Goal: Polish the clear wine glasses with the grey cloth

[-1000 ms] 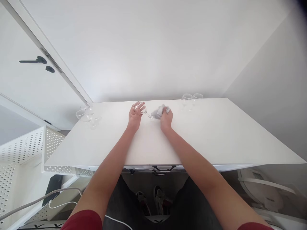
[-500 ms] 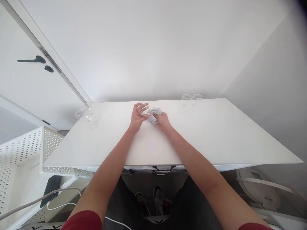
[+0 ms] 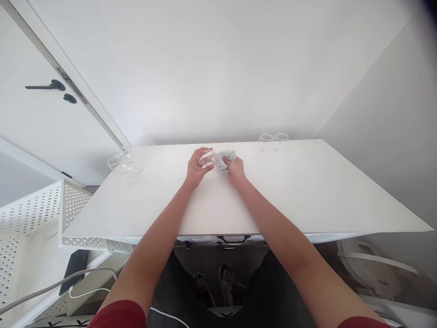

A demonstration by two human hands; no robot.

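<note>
Over the middle of the white tabletop (image 3: 218, 205), my left hand (image 3: 196, 169) is wrapped round the bowl of a clear wine glass (image 3: 206, 158). The glass is tipped on its side, with its stem end toward the right. My right hand (image 3: 236, 170) is closed on a crumpled pale grey cloth (image 3: 226, 159), which lies against the stem end of the glass. The cloth hides most of the stem and the foot.
Two upright wine glasses (image 3: 265, 142) stand at the back right, near the wall. Two more wine glasses (image 3: 119, 165) stand at the left edge. A perforated white rack (image 3: 73, 202) adjoins the left side, and black drawer handles (image 3: 234, 239) project at the front.
My right hand has slid slightly to the right with the cloth, exposing more of the glass near its stem. My left hand has shifted only a little and keeps its grip.
</note>
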